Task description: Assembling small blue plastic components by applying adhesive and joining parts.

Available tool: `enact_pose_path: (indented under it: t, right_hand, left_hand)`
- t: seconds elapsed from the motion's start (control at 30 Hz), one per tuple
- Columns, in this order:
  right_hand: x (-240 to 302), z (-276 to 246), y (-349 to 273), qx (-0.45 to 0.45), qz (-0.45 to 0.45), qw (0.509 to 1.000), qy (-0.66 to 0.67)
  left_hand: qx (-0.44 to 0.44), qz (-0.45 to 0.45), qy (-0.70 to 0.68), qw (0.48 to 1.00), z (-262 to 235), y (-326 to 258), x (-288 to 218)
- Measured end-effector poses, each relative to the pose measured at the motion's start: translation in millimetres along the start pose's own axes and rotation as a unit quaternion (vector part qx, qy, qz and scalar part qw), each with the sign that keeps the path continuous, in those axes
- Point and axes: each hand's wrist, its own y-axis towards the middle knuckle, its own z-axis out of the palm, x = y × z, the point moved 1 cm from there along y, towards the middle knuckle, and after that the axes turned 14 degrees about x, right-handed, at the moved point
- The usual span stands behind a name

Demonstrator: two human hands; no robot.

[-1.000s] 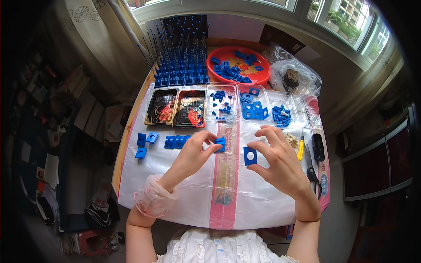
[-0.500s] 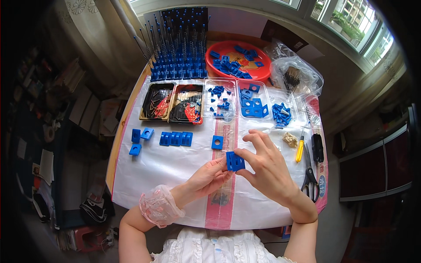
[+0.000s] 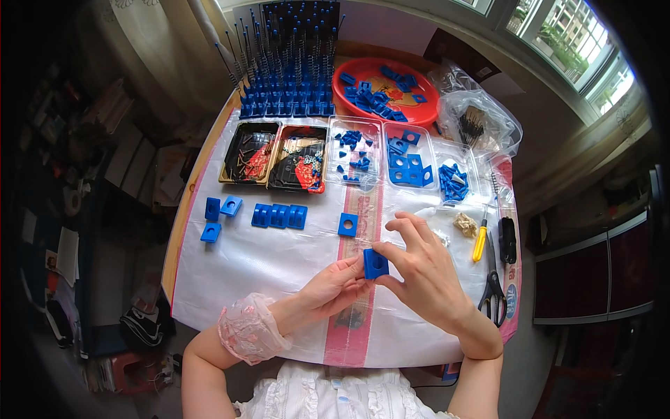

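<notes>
In front of me, over the cloth, both hands hold a blue plastic block [image 3: 376,264] with a hole in its face. My left hand [image 3: 333,286] pinches its left side. My right hand [image 3: 427,271] grips the upper and lower right edges between thumb and index finger, its other fingers raised. Just beyond lies a flat blue square plate [image 3: 348,225] with a round hole. Further left, a row of blue curved blocks [image 3: 279,216] sits on the cloth, and beside it are several loose blue pieces [image 3: 231,206].
Black trays [image 3: 298,183] of screws and small metal parts stand behind, next to clear boxes [image 3: 356,150] of blue parts. Blue spring assemblies [image 3: 286,91] and a red basin [image 3: 427,115] are at the back. Right: a yellow-handled screwdriver [image 3: 479,244], scissors [image 3: 493,293] and a black tool [image 3: 507,241].
The blue block has turned slightly between my fingers; a gap seen along its side no longer shows. The whole view has shifted a little. Both hands keep their hold.
</notes>
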Motion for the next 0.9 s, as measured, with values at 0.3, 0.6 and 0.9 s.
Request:
enact_pose_path:
  t: [0.3,0.6,0.9]
  right_hand:
    - [-0.2,2.6,0.3,0.003,-0.001,1.000,-0.005]
    - [0.6,2.3,0.2,0.001,-0.004,1.000,-0.003]
    - [0.5,3.3,0.0,0.004,-0.003,1.000,-0.007]
  left_hand:
    - [-0.022,0.000,0.002,1.000,1.1,1.0,0.8]
    - [-0.016,0.004,0.002,1.000,1.3,0.1,1.3]
    - [-0.032,-0.003,0.002,0.999,3.5,0.8,0.5]
